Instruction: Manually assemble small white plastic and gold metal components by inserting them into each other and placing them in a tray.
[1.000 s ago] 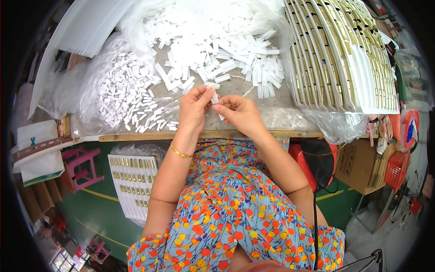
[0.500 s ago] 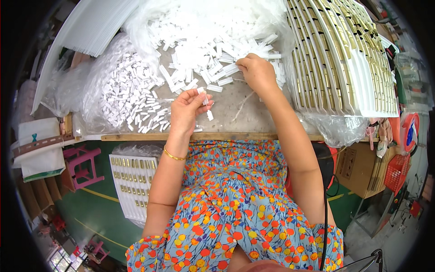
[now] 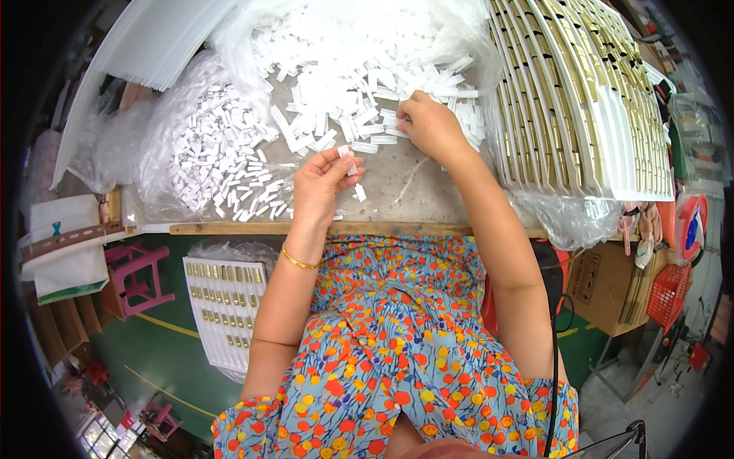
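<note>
Left hand (image 3: 319,180), 11 o'clock: pinching white plastic piece (image 3: 343,151) at fingertips | right hand (image 3: 433,128), 1 o'clock: fingers curled at strip pile (image 3: 336,96), 12 o'clock; grip cannot be told

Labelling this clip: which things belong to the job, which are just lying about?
Likely job:
white piece in left hand
long white pieces by right hand
small white pieces

Seemingly lying about:
pink stool
red basket
cardboard box
</note>
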